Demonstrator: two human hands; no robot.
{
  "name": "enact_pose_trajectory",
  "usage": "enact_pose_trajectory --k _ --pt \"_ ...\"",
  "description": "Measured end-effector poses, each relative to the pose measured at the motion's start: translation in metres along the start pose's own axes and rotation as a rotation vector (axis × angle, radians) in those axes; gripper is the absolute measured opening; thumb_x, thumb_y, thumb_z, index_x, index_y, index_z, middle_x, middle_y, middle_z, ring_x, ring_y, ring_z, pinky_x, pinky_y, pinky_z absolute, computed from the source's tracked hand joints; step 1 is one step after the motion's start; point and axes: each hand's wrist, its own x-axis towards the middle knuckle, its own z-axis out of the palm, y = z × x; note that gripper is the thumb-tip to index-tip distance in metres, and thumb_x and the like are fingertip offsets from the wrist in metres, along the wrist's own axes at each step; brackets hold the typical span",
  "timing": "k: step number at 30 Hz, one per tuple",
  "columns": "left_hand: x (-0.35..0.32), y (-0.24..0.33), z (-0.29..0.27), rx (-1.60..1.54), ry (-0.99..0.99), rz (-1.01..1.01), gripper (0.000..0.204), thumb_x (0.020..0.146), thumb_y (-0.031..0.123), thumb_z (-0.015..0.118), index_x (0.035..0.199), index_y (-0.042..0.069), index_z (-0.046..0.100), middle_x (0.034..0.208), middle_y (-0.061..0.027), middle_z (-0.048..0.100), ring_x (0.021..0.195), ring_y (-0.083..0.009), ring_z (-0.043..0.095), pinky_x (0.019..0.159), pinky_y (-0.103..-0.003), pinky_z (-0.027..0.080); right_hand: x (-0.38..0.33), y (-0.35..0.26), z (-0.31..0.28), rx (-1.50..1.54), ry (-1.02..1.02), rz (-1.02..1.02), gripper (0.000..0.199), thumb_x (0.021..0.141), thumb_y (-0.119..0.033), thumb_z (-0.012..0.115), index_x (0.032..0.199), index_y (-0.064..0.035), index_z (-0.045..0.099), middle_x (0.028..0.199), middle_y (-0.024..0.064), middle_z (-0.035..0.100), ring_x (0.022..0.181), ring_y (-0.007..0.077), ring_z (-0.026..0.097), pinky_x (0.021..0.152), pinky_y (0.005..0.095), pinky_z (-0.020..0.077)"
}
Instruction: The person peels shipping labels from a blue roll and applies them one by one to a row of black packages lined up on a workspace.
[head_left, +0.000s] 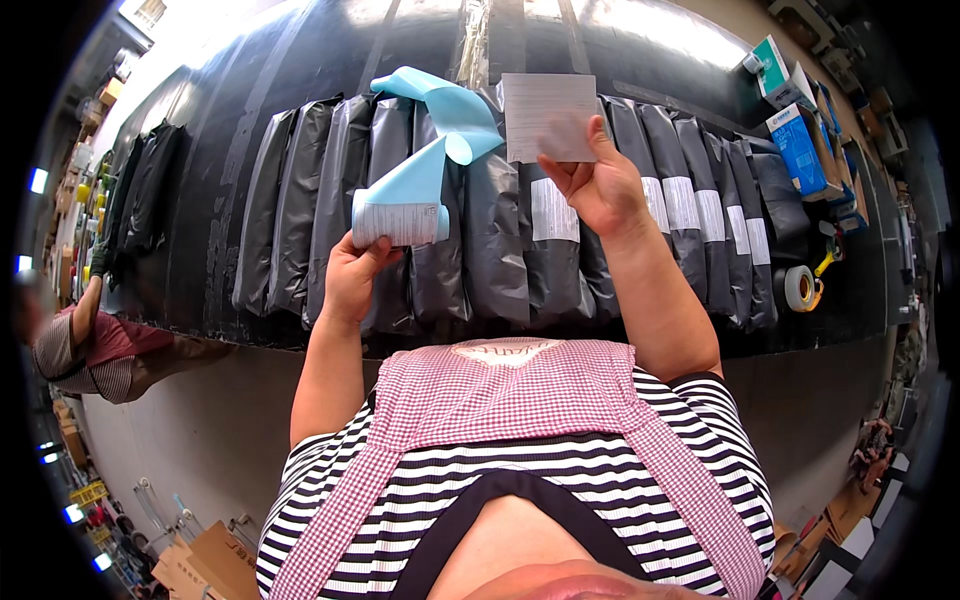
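My left hand (352, 282) grips a roll of white printed labels (395, 222) between thumb and fingers. Its pale blue backing strip (462, 108) trails away over the packages and curls at the far end. In my right hand (607, 190), a single white label (550, 105) is pinched by its lower right edge, held up above the row. Beneath both hands lie several dark grey plastic-wrapped packages (492, 240), side by side. White labels (555, 212) are stuck on several packages toward the right; those on the left show none.
The packages rest on a long black table (205, 230). At the right are a tape roll (799, 288), a yellow-handled tool (826, 262), a blue box (797, 150) and a green box (778, 75). A co-worker (95, 335) stands at the far left beside more dark packages (150, 190).
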Motion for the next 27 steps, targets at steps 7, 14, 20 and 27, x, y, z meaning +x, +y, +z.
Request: enact_pose_trajectory --k 7,14,20,27 --pt "-0.003 0.002 0.004 0.024 0.012 -0.014 0.023 0.092 0.011 0.066 0.113 0.002 0.063 0.103 -0.0051 0.067 0.096 -0.0152 0.063 0.085 -0.032 0.053 -0.012 0.008 0.012 -0.098 -0.026 -0.131 0.041 0.099 -0.035 0.052 0.12 0.0004 0.055 0.114 0.0123 0.063 0.107 0.026 0.062 0.095 0.0436 0.0521" --pt "-0.003 -0.003 0.011 0.047 -0.04 0.016 0.023 0.092 0.011 0.065 0.113 0.001 0.062 0.105 -0.0079 0.066 0.096 -0.018 0.065 0.087 -0.033 0.054 -0.04 0.01 0.018 -0.138 -0.202 -0.424 0.025 0.098 -0.017 0.051 0.11 0.0025 0.062 0.117 0.0179 0.064 0.112 0.0283 0.061 0.1 0.0432 0.0472" --pt "-0.008 -0.005 0.025 -0.001 -0.041 0.02 0.02 0.092 0.013 0.066 0.109 0.003 0.064 0.101 -0.0042 0.066 0.094 -0.0144 0.062 0.083 -0.032 0.053 -0.069 0.012 -0.01 -0.126 -0.282 -0.391 0.015 0.096 -0.009 0.05 0.098 0.0003 0.062 0.12 0.0214 0.063 0.116 0.0322 0.058 0.102 0.0424 0.0442" --pt "-0.004 -0.008 0.059 -0.289 0.042 -0.091 0.026 0.093 0.013 0.064 0.116 0.002 0.056 0.107 -0.0088 0.064 0.097 -0.0213 0.064 0.087 -0.036 0.054 -0.095 0.008 -0.02 -0.236 0.008 -0.5 0.023 0.101 -0.026 0.05 0.1 -0.0048 0.06 0.102 0.0096 0.068 0.097 0.0212 0.067 0.091 0.0422 0.0545"
